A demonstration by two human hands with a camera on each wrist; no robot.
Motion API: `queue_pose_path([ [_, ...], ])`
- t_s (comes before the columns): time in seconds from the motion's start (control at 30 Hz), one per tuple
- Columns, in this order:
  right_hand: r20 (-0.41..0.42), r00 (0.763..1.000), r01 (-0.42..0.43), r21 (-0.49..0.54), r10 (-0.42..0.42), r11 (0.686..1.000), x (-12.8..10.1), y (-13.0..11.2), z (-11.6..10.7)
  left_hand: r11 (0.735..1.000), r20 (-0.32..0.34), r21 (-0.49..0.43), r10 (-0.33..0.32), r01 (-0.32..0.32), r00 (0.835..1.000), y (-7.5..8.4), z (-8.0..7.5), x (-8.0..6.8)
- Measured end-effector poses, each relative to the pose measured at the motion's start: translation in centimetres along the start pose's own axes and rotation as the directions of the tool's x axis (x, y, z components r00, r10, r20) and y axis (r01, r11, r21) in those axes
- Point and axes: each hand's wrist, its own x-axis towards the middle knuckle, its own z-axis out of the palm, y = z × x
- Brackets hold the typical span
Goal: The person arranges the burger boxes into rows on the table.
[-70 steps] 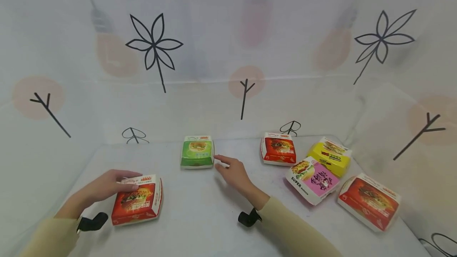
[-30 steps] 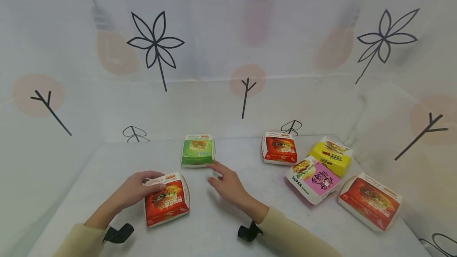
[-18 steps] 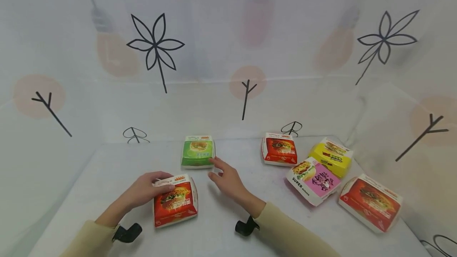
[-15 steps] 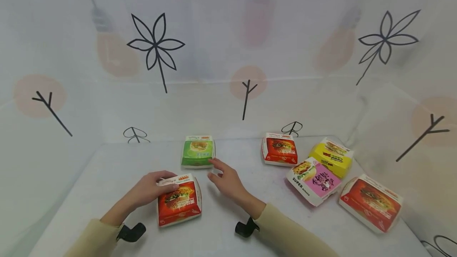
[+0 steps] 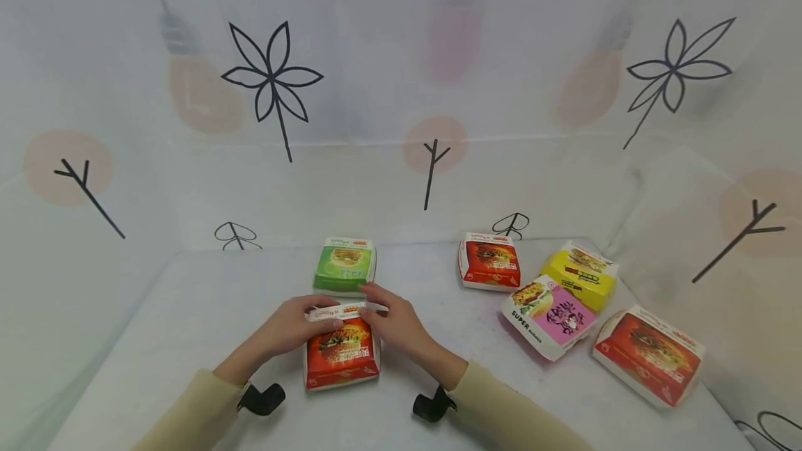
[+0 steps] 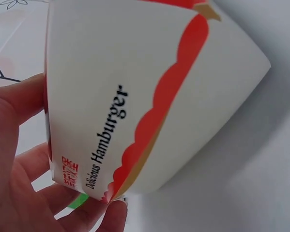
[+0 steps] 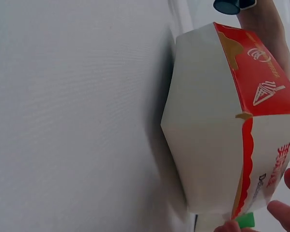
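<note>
A red hamburger box (image 5: pixel 342 355) stands at the middle front of the table, its burger picture facing up. My left hand (image 5: pixel 291 326) grips its back left part, thumb over the top and fingers behind. My right hand (image 5: pixel 401 322) is at the box's back right corner, thumb and index finger apart; the thumb tip overlaps the top edge. The index fingertip reaches the front corner of a green burger box (image 5: pixel 344 266), just behind the red one. In the left wrist view, the fingers (image 6: pixel 33 193) spread along the red box's printed white side.
To the right stand another red box (image 5: pixel 489 261), a yellow box (image 5: pixel 579 273), a pink box (image 5: pixel 551 315) leaning against it, and a third red box (image 5: pixel 648 353). A white patterned cloth (image 5: pixel 401 186) hangs behind the table.
My left hand has carried the red box rightward from the left side to in front of the green box. The right hand has barely moved. The green box has turned slightly.
</note>
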Motion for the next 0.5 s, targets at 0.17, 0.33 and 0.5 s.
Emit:
queue_pose_path([
  [0.17,0.022,1.0,0.011,-0.007,-0.011,1.0,-0.13,0.38,-0.11,1.0,-0.018,0.003,0.014,-0.014,1.0,0.18,0.65,0.57],
  [0.33,0.026,1.0,0.005,-0.026,-0.005,1.0,-0.34,0.55,-0.21,1.0,-0.04,-0.006,-0.015,0.015,0.999,0.26,0.83,0.65],
  [0.5,0.044,0.999,-0.001,-0.041,0.003,0.999,-0.75,0.43,-0.38,1.0,-0.055,-0.016,-0.015,0.014,0.998,0.28,0.7,0.58],
])
